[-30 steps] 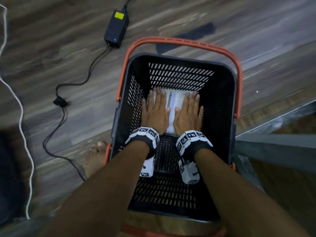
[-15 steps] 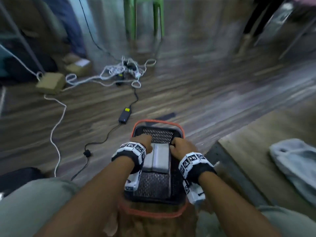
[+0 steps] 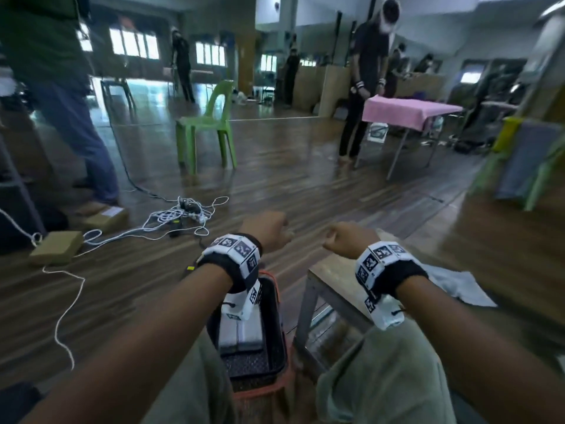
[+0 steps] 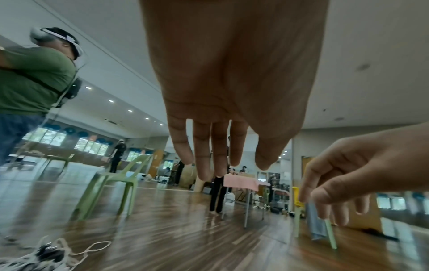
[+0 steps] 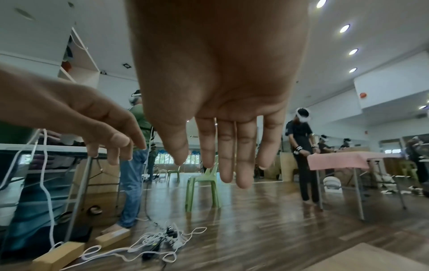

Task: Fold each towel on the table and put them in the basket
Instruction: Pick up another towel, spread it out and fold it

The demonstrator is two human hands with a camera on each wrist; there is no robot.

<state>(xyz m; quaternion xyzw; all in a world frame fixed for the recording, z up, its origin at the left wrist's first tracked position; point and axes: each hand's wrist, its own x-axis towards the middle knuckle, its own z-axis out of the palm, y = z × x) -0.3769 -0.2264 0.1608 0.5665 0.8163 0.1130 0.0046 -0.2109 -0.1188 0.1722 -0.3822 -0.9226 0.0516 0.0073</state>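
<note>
A folded white towel (image 3: 241,335) lies inside the black basket (image 3: 275,347) with its orange handle, low between my forearms. Both hands are raised in the air above it and hold nothing. My left hand (image 3: 267,231) hangs with straight, relaxed fingers (image 4: 204,161), and so does my right hand (image 3: 345,240), fingers (image 5: 232,165) pointing down. An unfolded pale towel (image 3: 458,286) lies on the wooden table (image 3: 336,267) to my right, partly hidden behind my right wrist.
Tangled white cables and a power strip (image 3: 186,209) lie on the wooden floor ahead, beside two tan boxes (image 3: 56,246). A green plastic chair (image 3: 208,123) stands further off. A person (image 3: 367,75) stands at a pink-covered table (image 3: 409,110); another person (image 3: 61,96) stands at left.
My hands have lifted out of the basket, leaving the folded towel in it. The head view has swung up from the basket to the room.
</note>
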